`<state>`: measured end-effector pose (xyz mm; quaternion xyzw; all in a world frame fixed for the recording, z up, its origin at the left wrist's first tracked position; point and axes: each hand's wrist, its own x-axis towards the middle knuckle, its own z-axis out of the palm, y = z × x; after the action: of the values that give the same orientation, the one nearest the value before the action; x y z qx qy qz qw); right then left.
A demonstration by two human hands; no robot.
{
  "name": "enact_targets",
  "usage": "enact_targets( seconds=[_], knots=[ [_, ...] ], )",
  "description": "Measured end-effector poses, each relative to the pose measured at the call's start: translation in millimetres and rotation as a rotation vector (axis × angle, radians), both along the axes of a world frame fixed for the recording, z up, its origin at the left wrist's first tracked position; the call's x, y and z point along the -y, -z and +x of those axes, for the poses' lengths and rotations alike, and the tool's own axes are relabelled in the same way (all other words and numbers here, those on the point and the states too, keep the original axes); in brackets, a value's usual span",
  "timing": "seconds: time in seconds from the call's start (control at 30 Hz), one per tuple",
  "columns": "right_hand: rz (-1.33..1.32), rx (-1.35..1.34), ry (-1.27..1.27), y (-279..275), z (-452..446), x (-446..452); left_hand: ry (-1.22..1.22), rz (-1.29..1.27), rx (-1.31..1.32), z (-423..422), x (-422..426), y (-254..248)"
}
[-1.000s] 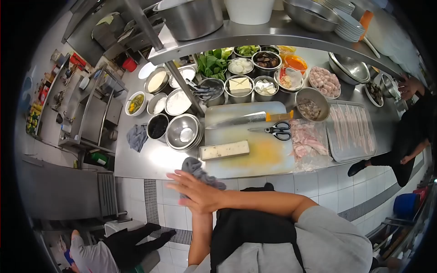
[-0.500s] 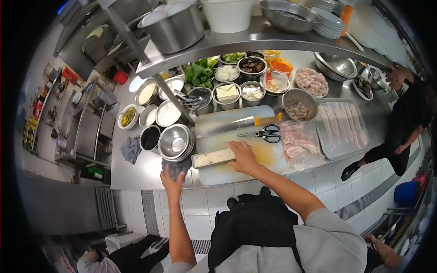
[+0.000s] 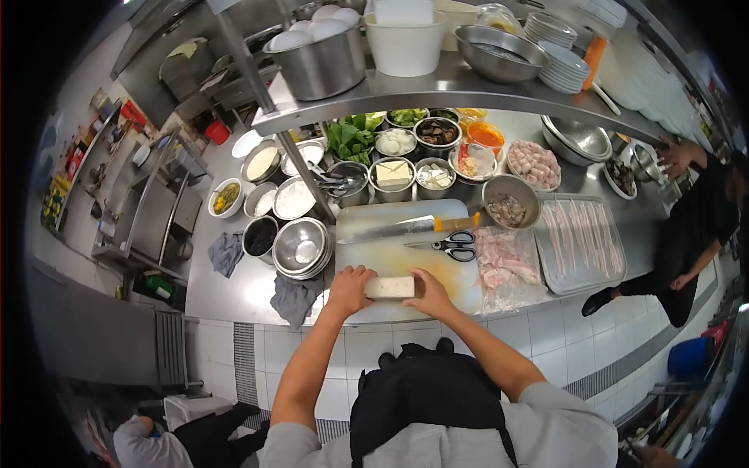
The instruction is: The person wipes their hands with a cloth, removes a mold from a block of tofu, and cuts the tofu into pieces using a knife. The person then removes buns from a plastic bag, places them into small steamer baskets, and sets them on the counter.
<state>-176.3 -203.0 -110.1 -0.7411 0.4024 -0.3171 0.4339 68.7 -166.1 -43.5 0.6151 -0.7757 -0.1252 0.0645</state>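
A narrow loaf tin [image 3: 391, 288], filled with a pale, dark-flecked mixture, is held level over the front part of the cutting board [image 3: 374, 215]. My left hand [image 3: 349, 292] grips its left end, and my right hand [image 3: 431, 295] is closed round the right end. Just beyond lie a large knife [image 3: 394, 229] with a yellow handle and black-handled scissors [image 3: 456, 245]. Left of my left hand, a crumpled grey cloth [image 3: 296, 298] lies at the table's front edge, below stacked metal bowls [image 3: 300, 248].
Bowls of ingredients line the back, including tofu-like blocks [image 3: 392, 173] and green leaves [image 3: 349, 140]. Sliced meat [image 3: 503, 259] and a tray of meat strips [image 3: 581, 273] sit to the right. A steel shelf [image 3: 437, 92] overhangs. A person [image 3: 690, 234] stands at right.
My left hand has let go of the grey cloth and moved right to grip the tin's left end. My right hand has shifted to the tin's right end.
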Motion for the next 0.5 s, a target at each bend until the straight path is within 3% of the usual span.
enact_targets(
  seconds=[0.07, 0.13, 0.23, 0.5],
  knots=[
    [0.124, 0.117, 0.044, 6.5, -10.1, -7.9, 0.008, -0.019, -0.043, -5.0, -8.0, 5.6],
    [-0.148, -0.155, 0.046, 4.9, -11.9, -12.8, -0.006, -0.039, -0.068, -10.1, -21.5, 4.2],
    [-0.359, -0.221, 0.004, 4.2, -14.3, -24.3, -0.003, -0.026, -0.055, -23.5, -33.1, 1.5],
    [-0.342, -0.112, -0.047, -13.3, -17.9, -47.8, 0.074, -0.007, -0.014, -27.6, -46.9, 2.6]
  ],
)
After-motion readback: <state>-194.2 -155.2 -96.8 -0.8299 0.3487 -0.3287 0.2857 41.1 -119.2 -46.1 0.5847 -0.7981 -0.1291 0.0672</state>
